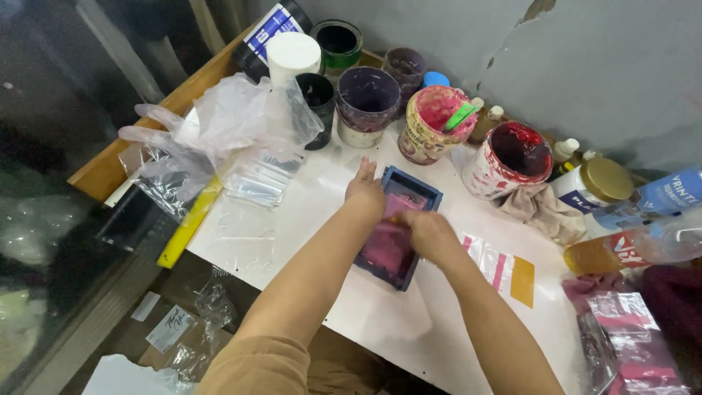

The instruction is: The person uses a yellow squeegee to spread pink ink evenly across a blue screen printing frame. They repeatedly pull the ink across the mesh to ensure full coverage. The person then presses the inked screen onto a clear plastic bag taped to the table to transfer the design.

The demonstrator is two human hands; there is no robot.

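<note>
A small blue-framed printing screen (431, 194) stained pink lies flat on the white table (307, 212). My left hand (365, 189) rests on the frame's left edge, fingers pointing away from me. Inside the frame, my right hand (427, 232) presses down on the pink mesh; whatever it grips is hidden under the fingers. A clear plastic pouch (504, 267) with pink and orange stripes lies just right of the frame.
Several paint tubs stand along the wall, among them a pink-smeared one with a green stick (436, 123) and a red one (510, 157). Crumpled plastic gloves and bags (219, 128) lie at left, beside a yellow ruler (189, 227). Bottles (629, 249) and printed pouches (632, 340) crowd the right.
</note>
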